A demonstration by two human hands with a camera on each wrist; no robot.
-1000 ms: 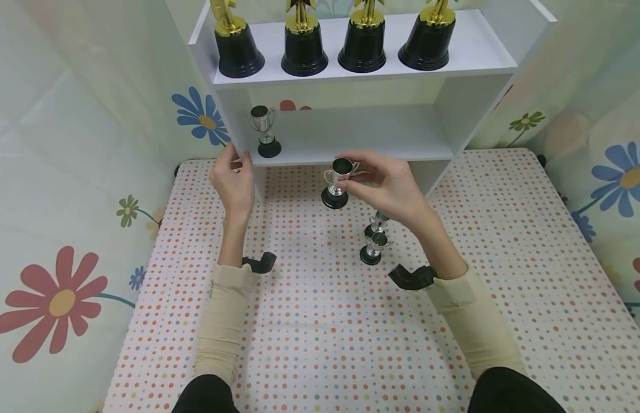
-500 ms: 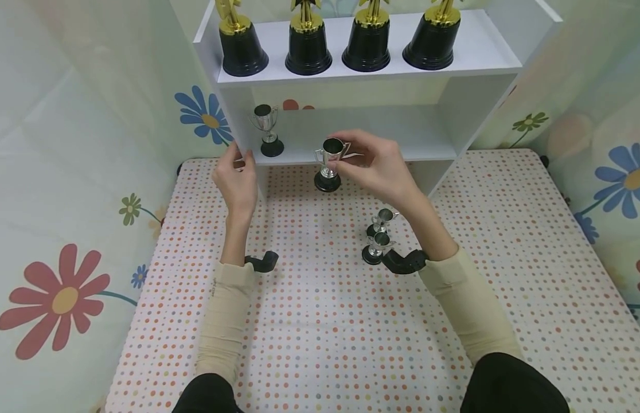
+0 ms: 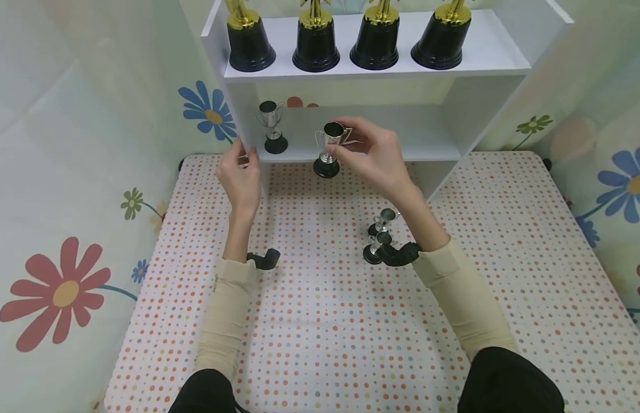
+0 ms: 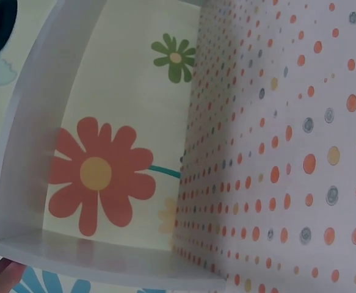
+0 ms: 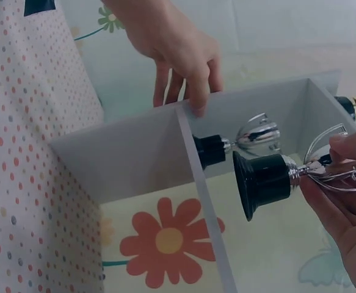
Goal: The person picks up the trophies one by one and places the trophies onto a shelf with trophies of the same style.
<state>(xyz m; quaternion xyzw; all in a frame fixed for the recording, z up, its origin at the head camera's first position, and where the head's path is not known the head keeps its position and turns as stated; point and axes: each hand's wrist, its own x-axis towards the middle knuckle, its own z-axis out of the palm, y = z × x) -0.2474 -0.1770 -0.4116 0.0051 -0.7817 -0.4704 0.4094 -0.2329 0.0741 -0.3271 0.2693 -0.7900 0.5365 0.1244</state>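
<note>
As we examine the right hand point(image 3: 369, 152), we find it pinching a silver cup point(image 5: 290, 174) about its bowl, upright before the middle board point(image 3: 397, 132), its base clear of that surface. We note the left hand point(image 3: 241, 175) gripping the white shelf unit point(image 3: 382, 76) by its left side panel point(image 3: 241, 106). Near that panel, a second cup point(image 3: 273, 131) stands on the middle board. Below, we count two more cups point(image 3: 386, 218) on the dotted tabletop point(image 3: 320, 321), the nearer partly hidden by a black wrist mount point(image 3: 400, 254). Above, we record four black-based gold trophies point(image 3: 374, 46) in a row.
</note>
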